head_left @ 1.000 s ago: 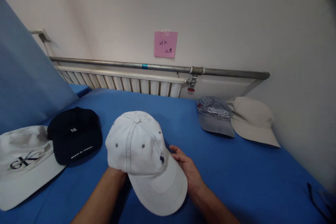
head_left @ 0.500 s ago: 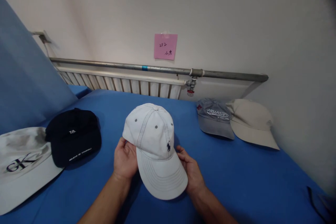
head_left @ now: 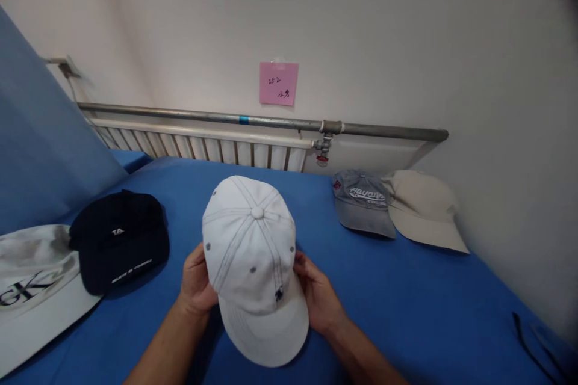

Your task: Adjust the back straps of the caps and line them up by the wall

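Left hand [head_left: 198, 286] and right hand [head_left: 320, 295] have the white cap [head_left: 250, 240] gripped from both sides, fingers [head_left: 307, 269] partly hidden behind it, over the blue bench [head_left: 397, 313] (brim [head_left: 271, 337] facing the person!), between the black cap [head_left: 120, 240] and the gray cap [head_left: 363, 213].

The left forearm [head_left: 169, 337] extends in from seven o'clock and the right forearm [head_left: 361, 352] from five, left hand [head_left: 197, 286] and right hand [head_left: 320, 296] nearly level, fingers [head_left: 306, 266] curled, partly hidden.
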`<action>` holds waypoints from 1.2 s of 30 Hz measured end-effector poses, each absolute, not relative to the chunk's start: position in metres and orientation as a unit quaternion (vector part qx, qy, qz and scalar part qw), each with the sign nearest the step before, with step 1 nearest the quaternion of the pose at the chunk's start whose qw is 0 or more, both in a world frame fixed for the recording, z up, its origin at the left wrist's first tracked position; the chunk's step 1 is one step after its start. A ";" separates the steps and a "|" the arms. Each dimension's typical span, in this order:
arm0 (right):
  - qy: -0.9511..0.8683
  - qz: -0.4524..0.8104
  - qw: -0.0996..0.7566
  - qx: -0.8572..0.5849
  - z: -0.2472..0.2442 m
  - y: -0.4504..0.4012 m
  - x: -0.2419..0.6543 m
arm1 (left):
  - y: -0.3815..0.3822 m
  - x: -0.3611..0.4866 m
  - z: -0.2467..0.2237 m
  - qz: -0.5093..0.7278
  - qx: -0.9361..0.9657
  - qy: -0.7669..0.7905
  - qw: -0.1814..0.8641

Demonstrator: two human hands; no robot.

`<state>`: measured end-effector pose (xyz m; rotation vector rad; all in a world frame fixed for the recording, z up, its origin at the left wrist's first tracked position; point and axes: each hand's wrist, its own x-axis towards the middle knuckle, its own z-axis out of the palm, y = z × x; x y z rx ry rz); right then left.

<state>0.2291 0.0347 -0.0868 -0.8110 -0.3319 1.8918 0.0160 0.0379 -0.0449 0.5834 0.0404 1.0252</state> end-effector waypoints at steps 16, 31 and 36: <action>-0.130 0.777 0.480 -0.386 -0.070 0.029 0.220 | 0.049 0.030 -0.045 0.537 0.115 0.155 0.821; -0.119 0.801 0.458 -0.366 -0.070 0.028 0.220 | 0.044 0.037 -0.037 0.598 0.045 0.172 0.781; -0.104 0.781 0.487 -0.376 -0.072 0.028 0.219 | 0.045 0.036 -0.046 0.560 0.089 0.137 0.812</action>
